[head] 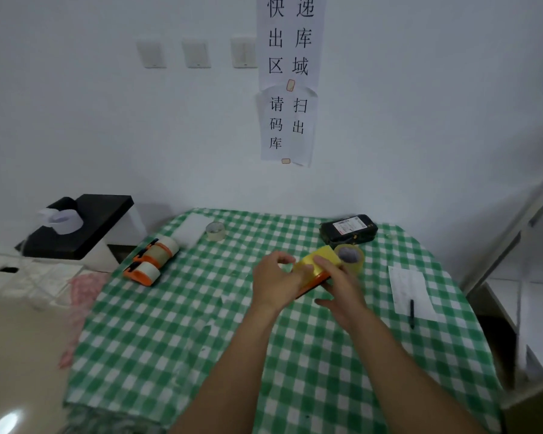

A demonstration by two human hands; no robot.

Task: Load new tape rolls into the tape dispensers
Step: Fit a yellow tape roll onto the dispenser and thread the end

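Note:
Above the middle of the green checked table (201, 339), both my hands hold an orange tape dispenser (311, 285) with a yellow tape roll (318, 260) on it. My left hand (275, 281) grips the dispenser's left side, thumb and fingers curled. My right hand (339, 283) wraps over the yellow roll from the right. Just behind lies a yellowish-clear tape roll (351, 256) flat on the cloth. Two orange dispensers with pale rolls, one (159, 250) and another (143, 272), lie at the table's left edge. A small clear roll (215, 231) stands near the back.
A black wrapped parcel (348, 230) with a label sits at the back right. A sheet of paper (409, 289) with a black pen (412, 313) lies at the right. A white pad (190, 228) is at the back left. A black-topped stand (85, 227) is left of the table.

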